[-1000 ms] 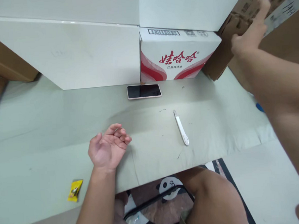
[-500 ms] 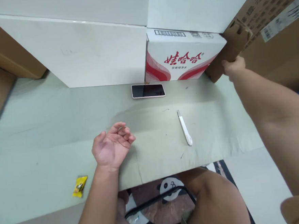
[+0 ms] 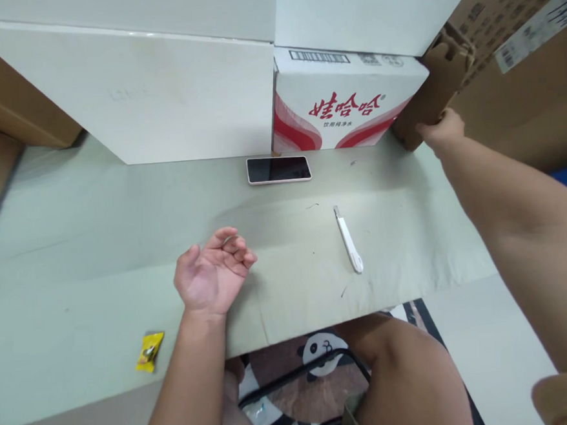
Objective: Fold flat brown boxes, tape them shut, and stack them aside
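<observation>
My right hand (image 3: 443, 131) reaches to the far right, its fingers against a narrow brown cardboard box (image 3: 430, 92) with a torn upper edge. Some of those fingers are hidden at the box's near side, and the hand looks closed on it. Palm up over the table, my left hand (image 3: 214, 272) holds nothing; its fingers are loosely curled and apart. To its right lies a white utility knife (image 3: 348, 243) with the blade end pointing away. A phone (image 3: 279, 169) with a dark screen lies beyond both. Near my left forearm is a small yellow packet (image 3: 150, 352).
White boxes (image 3: 124, 94) form a wall at the back, beside a white carton with red lettering (image 3: 343, 98). A large brown carton (image 3: 523, 105) stands at the right, other brown boxes (image 3: 17, 88) at the left. A pale green cloth (image 3: 95, 232) covers the table.
The whole view has shifted slightly. The narrow cardboard box at my right hand appears to have tilted or moved a little; my left hand keeps its pose.
</observation>
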